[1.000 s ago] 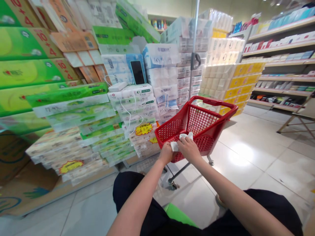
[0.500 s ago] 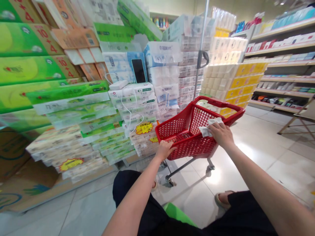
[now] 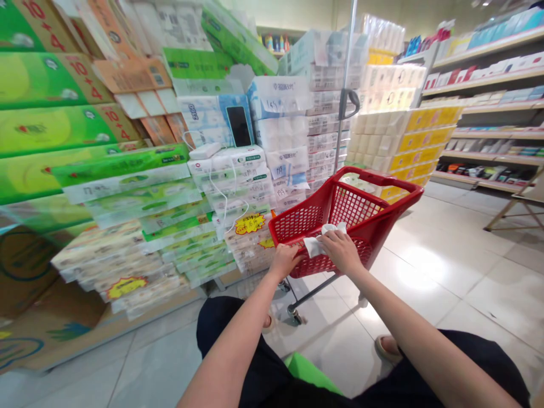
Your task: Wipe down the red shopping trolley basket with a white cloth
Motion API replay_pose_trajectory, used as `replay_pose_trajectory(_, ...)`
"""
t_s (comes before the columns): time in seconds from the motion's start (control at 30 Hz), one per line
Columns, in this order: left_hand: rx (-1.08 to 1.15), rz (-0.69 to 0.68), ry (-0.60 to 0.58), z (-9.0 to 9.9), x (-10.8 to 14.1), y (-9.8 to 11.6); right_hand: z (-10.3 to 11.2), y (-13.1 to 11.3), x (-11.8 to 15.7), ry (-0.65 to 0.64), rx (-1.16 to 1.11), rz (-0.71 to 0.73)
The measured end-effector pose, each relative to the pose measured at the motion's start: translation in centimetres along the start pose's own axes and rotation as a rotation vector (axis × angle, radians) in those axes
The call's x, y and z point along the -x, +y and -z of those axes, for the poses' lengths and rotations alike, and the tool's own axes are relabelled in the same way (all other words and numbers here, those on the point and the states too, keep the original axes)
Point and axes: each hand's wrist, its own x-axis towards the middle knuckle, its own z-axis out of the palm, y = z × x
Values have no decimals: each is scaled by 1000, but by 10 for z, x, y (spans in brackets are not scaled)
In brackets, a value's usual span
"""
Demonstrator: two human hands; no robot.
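Observation:
A red plastic shopping cart (image 3: 361, 241) on metal legs with casters stands in front of me. My left hand (image 3: 285, 260) is closed over the near left corner of its basket rim. On the same near rim, a little to the right, my right hand (image 3: 340, 249) presses a crumpled white wipe (image 3: 314, 246) against the edge. Part of the wipe sticks out to the left of the fingers and part above them. The palm side of both hands is hidden.
Stacked tissue packs (image 3: 170, 198) line the left side. A phone (image 3: 239, 126) leans there beside a white power bank (image 3: 205, 151) with cables. A metal pole (image 3: 346, 68) rises behind the cart. Shelves (image 3: 488, 96) and a folding chair (image 3: 516, 198) stand at right.
My right hand has slid left along the near rim with the wipe, from near the handle end to close beside my left hand. The left hand keeps its hold on the corner.

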Motion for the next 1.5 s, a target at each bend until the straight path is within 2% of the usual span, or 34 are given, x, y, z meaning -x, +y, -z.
replay_pose_trajectory(0.1,11,-1,7,1,1,-1,7,39,8,47,-2,22)
replay_pose_trajectory(0.27,12,-19,20,-2,1,3,29,116,20,57,20,-95)
replay_pose_trajectory(0.33,-5,-15,31,-3,2,5,40,131,18,105,12,-216)
replay_pose_trajectory(0.4,-17,-21,38,-5,2,6,50,138,12,214,27,-405)
replay_pose_trajectory(0.47,-28,-26,47,-7,2,6,57,139,6,300,57,-562)
replay_pose_trajectory(0.53,-44,-25,55,-8,2,6,58,141,2,295,91,-629)
replay_pose_trajectory(0.67,-52,-20,54,-10,3,6,44,140,6,86,108,-577)
replay_pose_trajectory(0.73,-42,-19,54,-10,3,6,32,128,11,3,88,-526)
replay_pose_trajectory(0.8,-32,-17,54,-9,4,8,21,103,16,-28,56,-464)
replay_pose_trajectory(0.97,-33,-14,44,-6,5,13,-2,8,25,-94,-53,-255)
replay_pose_trajectory(1.03,-47,-11,40,-4,5,13,-6,-17,26,-119,-47,-221)
replay_pose_trajectory(1.07,-53,-10,39,-4,5,13,-6,-22,26,-134,-37,-200)
replay_pose_trajectory(1.13,-55,-14,39,-3,5,12,-2,-15,27,-167,-10,-144)
replay_pose_trajectory(1.2,-49,-19,41,-3,6,11,5,9,27,-182,23,-133)
replay_pose_trajectory(1.3,-36,-24,44,-4,6,11,16,58,27,-133,65,-269)
replay_pose_trajectory(1.37,-27,-27,49,-5,6,13,20,80,26,-108,61,-363)
replay_pose_trajectory(1.43,-9,-24,53,-7,6,15,19,82,24,-111,50,-436)
replay_pose_trajectory(1.5,15,-13,52,-8,6,16,14,62,22,-140,25,-471)
